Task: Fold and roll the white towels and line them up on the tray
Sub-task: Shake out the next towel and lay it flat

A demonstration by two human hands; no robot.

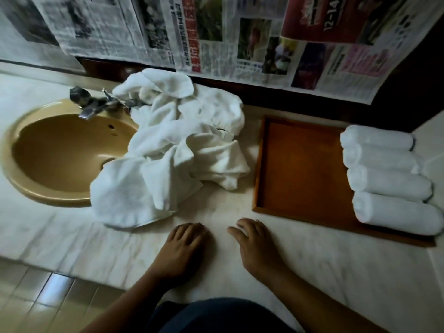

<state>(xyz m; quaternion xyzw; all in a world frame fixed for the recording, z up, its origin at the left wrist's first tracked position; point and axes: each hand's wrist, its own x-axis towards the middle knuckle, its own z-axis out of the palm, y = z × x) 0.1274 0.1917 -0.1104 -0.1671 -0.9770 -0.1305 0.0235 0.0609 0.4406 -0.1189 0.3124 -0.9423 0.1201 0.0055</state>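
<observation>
Along the right edge of the tray (300, 164), four rolled towels (389, 179) lie side by side, each touching the next, in a row running from the tray's back to its front edge. The rest of the tray floor is bare wood. The tray sits toward the back right corner of the table (324, 280).

Just left of it, a loose heap of white towels (177, 150) lies crumpled. It spills over the right rim of the sink (60, 152) and rests against the tap (96, 102). How many towels are in the heap cannot be told.

Near the front edge, the left hand (185, 248) and right hand (257, 246) lie palm down on the bare stone. Their fingers are relaxed and hold nothing, and the heap's near corner is just beyond the left hand.

This looks like the pause between towels, with four done and more to go. The next move calls for pulling a single towel free of the tangle without dragging the others, then spreading it flat on the open stretch by the hands. Since the row already spans the tray's right edge, the next roll probably starts a second row beside it.

Newspaper sheets (216, 32) cover the wall behind.
</observation>
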